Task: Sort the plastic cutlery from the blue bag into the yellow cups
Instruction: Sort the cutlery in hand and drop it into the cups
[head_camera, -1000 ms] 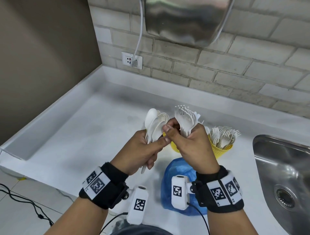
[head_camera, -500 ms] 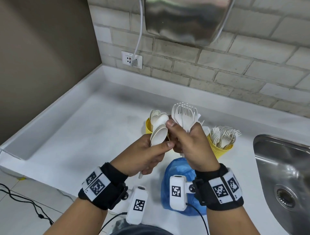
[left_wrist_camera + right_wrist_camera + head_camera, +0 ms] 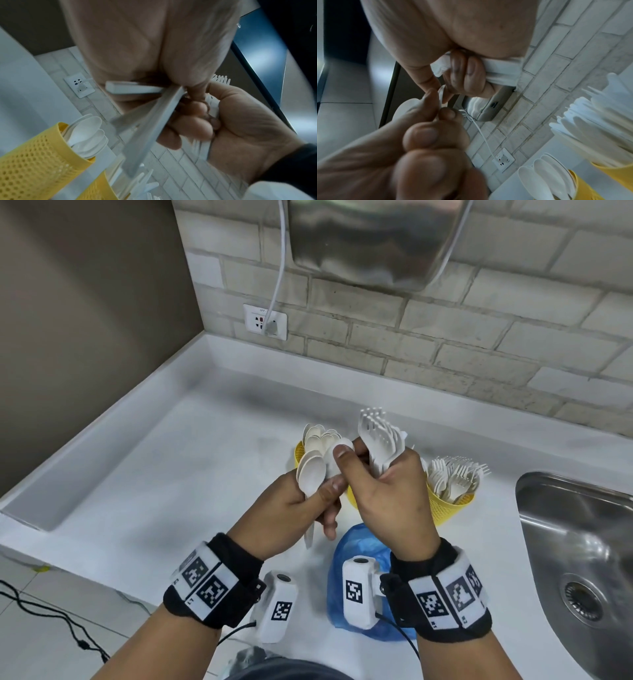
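**Both hands holding cutlery above the cups**

Left hand (image 3: 291, 505): fingers curled round the handles of a few white spoons (image 3: 310, 474), bowls pointing up; thumb pressed along the front. Handle ends stick out below the palm.

Right hand (image 3: 390, 498): fist closed round a bunch of white forks (image 3: 378, 436), tines up. Its thumb and forefinger also pinch the bowl of 1 spoon at the top of the left hand's bundle. The 2 hands touch at this point.

Cups: 3 yellow mesh cups on the white counter (image 3: 171, 474). Left cup (image 3: 298, 453) holds spoons, standing just behind the left hand. Right cup (image 3: 452, 508) holds forks. Middle cup (image 3: 352, 501) mostly hidden behind the hands; contents look like knives in the right wrist view, but blur makes this uncertain.

Blue bag (image 3: 359, 546) lies crumpled on the counter near its front edge, under the right wrist.

Steel sink (image 3: 575, 542) at far right.
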The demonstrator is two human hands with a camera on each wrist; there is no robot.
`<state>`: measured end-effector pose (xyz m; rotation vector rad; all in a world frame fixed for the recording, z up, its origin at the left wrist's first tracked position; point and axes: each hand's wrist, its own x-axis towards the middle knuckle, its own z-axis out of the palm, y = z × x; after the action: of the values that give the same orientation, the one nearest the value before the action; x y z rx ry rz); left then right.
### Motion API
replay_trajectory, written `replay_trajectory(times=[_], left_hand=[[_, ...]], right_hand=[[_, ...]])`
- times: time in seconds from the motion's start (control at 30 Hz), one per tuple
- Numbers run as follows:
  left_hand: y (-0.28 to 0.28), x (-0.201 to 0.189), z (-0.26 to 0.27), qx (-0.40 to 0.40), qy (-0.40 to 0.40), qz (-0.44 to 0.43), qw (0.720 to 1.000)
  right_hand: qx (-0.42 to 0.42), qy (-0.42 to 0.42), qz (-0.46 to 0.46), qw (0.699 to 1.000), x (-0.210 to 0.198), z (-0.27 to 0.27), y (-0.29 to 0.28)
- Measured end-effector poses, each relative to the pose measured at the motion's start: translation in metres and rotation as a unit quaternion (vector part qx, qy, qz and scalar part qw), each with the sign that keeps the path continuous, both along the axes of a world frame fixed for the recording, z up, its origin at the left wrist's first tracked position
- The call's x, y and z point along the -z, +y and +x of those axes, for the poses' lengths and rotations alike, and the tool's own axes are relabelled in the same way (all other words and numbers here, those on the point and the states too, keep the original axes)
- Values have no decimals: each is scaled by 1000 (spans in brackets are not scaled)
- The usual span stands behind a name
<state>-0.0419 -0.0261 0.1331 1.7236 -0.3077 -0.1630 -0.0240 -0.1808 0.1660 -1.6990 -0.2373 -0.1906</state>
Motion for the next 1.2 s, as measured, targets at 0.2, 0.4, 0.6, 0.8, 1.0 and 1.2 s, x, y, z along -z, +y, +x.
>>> replay_trajectory(times=[0.2,0.4,0.6,0.8,1.0,1.2], left_hand=[[7,-2,2,10,-54,39,998],[5,2,3,-48,-83,9,995],[6,8,6,-104,-104,-33,989],[5,0,7,-71,-120,-27,990],[7,-3,7,-95,-205,108,968],[7,-2,5,-38,-120,53,991]], right_hand=[[42,-46,-65,996,2,2,0],[38,-55,-70,995,1,1,-1],[28,-54,-35,998,2,-3,11],[11,-51,-27,998,5,-8,21],[-6,-28,-45,999,10,-2,18],[-43,-7,-2,999,1,-8,19]])
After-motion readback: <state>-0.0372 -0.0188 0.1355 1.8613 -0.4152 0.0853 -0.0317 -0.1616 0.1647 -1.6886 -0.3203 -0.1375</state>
